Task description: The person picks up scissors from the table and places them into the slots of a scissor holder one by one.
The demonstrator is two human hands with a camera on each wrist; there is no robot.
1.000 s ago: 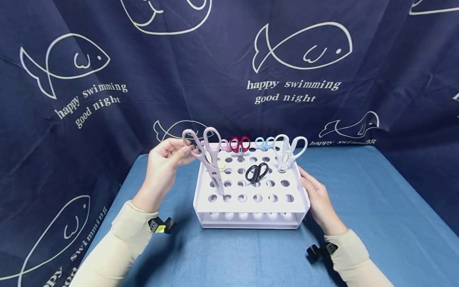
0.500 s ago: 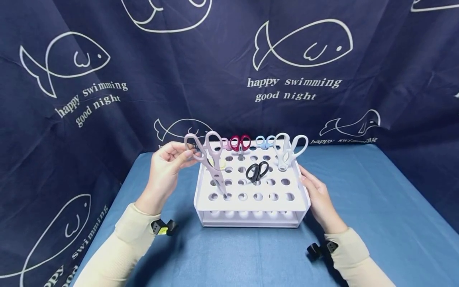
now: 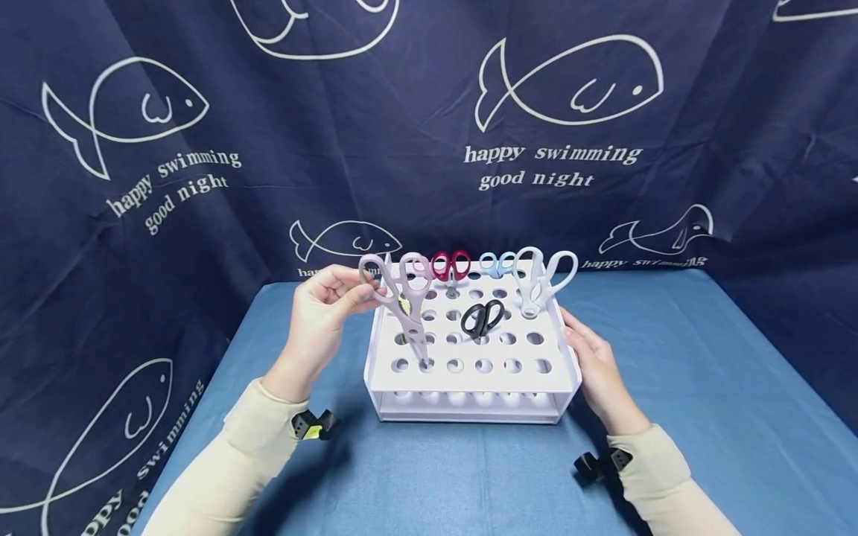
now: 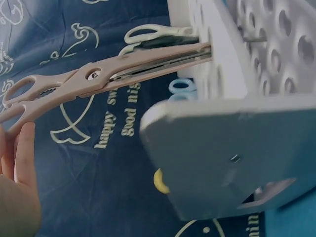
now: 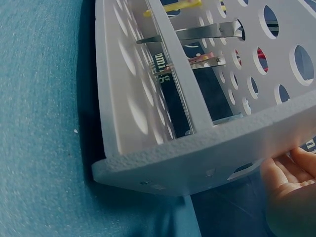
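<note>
My left hand (image 3: 320, 316) pinches one finger loop of a pair of pale mauve scissors (image 3: 413, 327). The scissors point downward, slightly tilted, and their tips are at a front-row hole of the white rack (image 3: 496, 381), near its left end. In the left wrist view the blades of these scissors (image 4: 148, 65) meet the rack's holed top; the depth of the tips is unclear. At the rack's right side my right hand (image 3: 595, 372) holds the side panel, seen also in the right wrist view with the fingers (image 5: 276, 175) against that panel.
Other scissors stand in the rack: red (image 3: 451, 272), light blue (image 3: 496, 271), black (image 3: 479, 327) and large pale blue-white (image 3: 532, 294). Pink and yellow pairs are partly hidden behind the mauve ones. The rack sits on a blue cloth (image 3: 462, 476) before a navy curtain (image 3: 429, 112).
My left hand has moved right and the mauve scissors have become more upright, their loops lower and further right, tips settling at the hole. The right hand stays at the rack's side.
</note>
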